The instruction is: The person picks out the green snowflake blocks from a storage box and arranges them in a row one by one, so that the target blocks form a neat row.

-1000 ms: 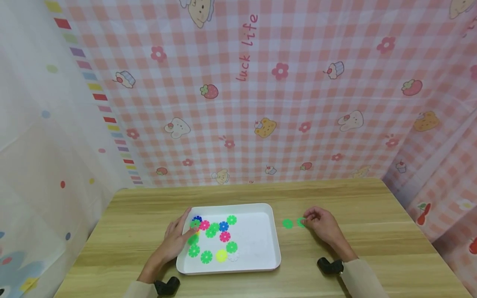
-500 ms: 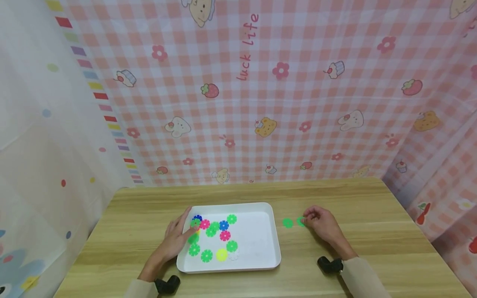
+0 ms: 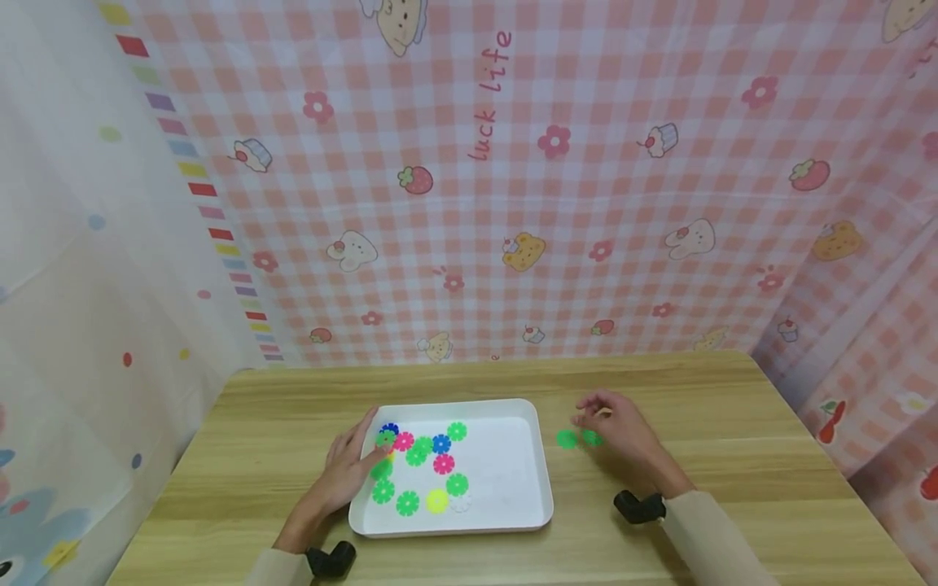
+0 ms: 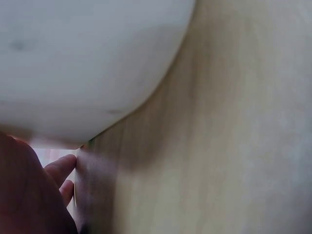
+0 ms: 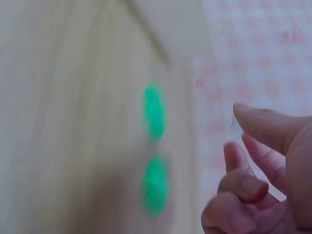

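Two green discs (image 3: 567, 439) lie on the table (image 3: 659, 376), just below and left of your right hand (image 3: 617, 422); I can't tell if it pinches anything. Your left hand (image 3: 343, 474), farther off, holds the white tray (image 3: 506, 460).

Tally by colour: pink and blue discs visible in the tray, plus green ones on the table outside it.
Pink discs in the tray: 2
Blue discs in the tray: 2
Green discs on the table: 2
Total: 6
More may be hidden under the left hand.
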Tool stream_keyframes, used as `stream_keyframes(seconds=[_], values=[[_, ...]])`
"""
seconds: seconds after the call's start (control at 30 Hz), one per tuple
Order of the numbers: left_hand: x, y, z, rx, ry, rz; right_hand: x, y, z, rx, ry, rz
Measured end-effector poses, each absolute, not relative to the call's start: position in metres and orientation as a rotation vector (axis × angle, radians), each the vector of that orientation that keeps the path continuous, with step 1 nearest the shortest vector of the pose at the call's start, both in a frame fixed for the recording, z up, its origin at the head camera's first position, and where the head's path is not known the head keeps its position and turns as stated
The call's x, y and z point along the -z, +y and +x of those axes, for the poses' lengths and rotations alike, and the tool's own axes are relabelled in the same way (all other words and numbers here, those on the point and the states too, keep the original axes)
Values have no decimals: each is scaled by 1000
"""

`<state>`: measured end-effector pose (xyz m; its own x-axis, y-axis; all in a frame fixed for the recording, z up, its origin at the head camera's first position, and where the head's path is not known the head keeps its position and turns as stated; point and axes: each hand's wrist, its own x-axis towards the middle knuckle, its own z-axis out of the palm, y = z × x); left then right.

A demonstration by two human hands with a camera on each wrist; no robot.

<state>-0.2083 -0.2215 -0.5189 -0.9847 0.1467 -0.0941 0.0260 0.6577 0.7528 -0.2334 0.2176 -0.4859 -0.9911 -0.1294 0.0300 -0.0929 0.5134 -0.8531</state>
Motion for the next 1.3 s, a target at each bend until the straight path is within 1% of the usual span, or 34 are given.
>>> stream_keyframes(seconds=[0.1, 0.23, 0.47, 0.63, 0.83, 1.03, 1.3], values=[[519, -221, -210, -1229, 2725, 151, 471, 197, -236, 1553, 2622, -342], [520, -219, -211, -1232, 2718, 163, 455, 169, -237, 1486, 2556, -516], [521, -217, -211, -1237, 2713, 146, 445, 126, -243, 1300, 2460, -720], [522, -218, -210, -1226, 2717, 135, 447, 99, -245, 1147, 2284, -725], [521, -218, -210, -1217, 2719, 142, 458, 75, -245, 1014, 2173, -711], [520, -218, -210, -1212, 2719, 158, 471, 68, -245, 977, 2161, -673], [519, -221, -208, -1216, 2721, 127, 481, 65, -244, 953, 2202, -722]])
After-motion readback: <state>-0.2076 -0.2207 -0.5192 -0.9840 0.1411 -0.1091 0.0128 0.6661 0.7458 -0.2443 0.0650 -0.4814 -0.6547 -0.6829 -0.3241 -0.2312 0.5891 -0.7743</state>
